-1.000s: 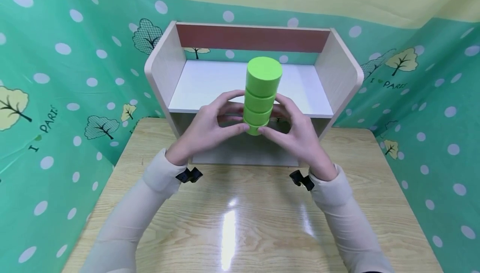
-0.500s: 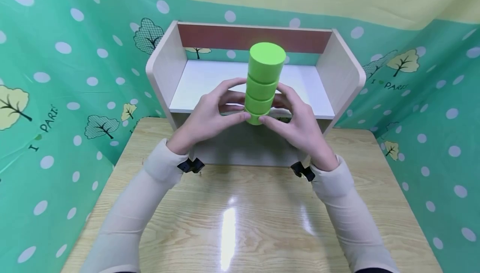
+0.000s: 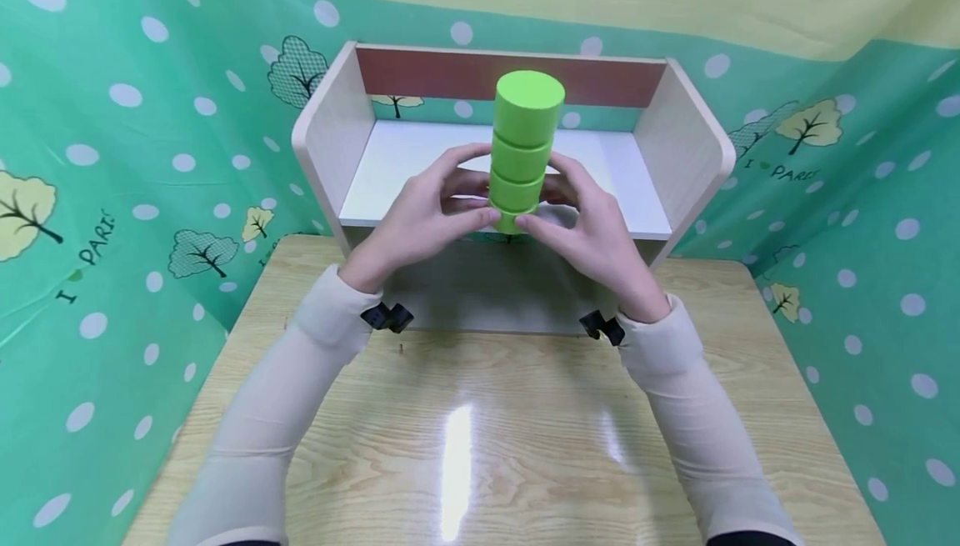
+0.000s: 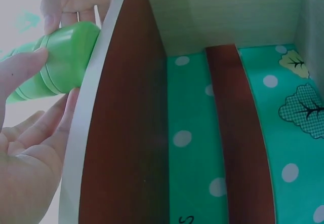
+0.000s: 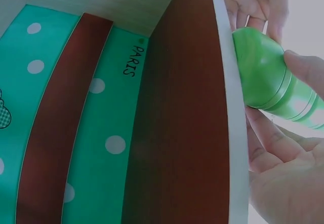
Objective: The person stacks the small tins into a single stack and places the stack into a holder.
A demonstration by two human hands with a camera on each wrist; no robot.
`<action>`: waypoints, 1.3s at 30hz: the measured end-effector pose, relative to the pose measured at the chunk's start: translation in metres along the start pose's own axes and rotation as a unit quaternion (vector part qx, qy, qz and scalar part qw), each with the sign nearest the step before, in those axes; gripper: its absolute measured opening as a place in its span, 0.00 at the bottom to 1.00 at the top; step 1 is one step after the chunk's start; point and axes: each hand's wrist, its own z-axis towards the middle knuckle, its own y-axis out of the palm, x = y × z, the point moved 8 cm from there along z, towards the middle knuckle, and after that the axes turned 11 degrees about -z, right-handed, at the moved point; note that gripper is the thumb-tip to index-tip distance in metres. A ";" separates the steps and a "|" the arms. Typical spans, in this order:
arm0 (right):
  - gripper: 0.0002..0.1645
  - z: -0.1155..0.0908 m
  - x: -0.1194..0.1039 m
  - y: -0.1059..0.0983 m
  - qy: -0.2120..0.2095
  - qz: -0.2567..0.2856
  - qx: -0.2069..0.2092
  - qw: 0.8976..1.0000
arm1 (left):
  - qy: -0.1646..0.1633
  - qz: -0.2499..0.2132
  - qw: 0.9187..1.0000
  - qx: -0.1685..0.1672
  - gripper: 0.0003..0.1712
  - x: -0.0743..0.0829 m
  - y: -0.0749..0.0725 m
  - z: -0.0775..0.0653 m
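Observation:
A tall, bright green ribbed cylinder (image 3: 521,146) with a flat top stands nearly upright between both hands, before the white middle board (image 3: 412,167) of a small shelf unit. My left hand (image 3: 423,217) grips its lower part from the left, thumb in front and fingers reaching behind. From the right, my right hand (image 3: 596,229) holds it the same way, the two thumbs close together. In the left wrist view the cylinder's base (image 4: 81,51) is at the board's front edge; the right wrist view also has the base (image 5: 255,67) there. Whether it touches the board, I cannot tell.
The shelf unit has side panels (image 3: 697,125) left and right and a reddish-brown back strip (image 3: 510,75). Below the middle board is a lower compartment (image 3: 487,292). It stands on a wood-grain table (image 3: 360,438), with a green dotted cloth (image 3: 150,171) hanging around.
Both hands have lifted the green cylinder and carried it away from me, so its base has gone from below the middle board's front edge to about that edge.

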 end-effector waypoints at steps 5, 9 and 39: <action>0.43 0.003 -0.012 -0.002 0.007 -0.011 -0.004 1.000 | -0.003 0.002 1.000 0.000 0.41 -0.016 -0.007 0.007; 0.44 0.006 -0.002 0.001 0.005 -0.018 -0.004 1.000 | -0.013 0.009 1.000 0.001 0.42 -0.020 -0.009 0.010; 0.44 0.012 0.026 0.006 0.037 -0.032 0.024 0.999 | -0.025 0.056 0.997 0.053 0.37 -0.028 -0.019 0.013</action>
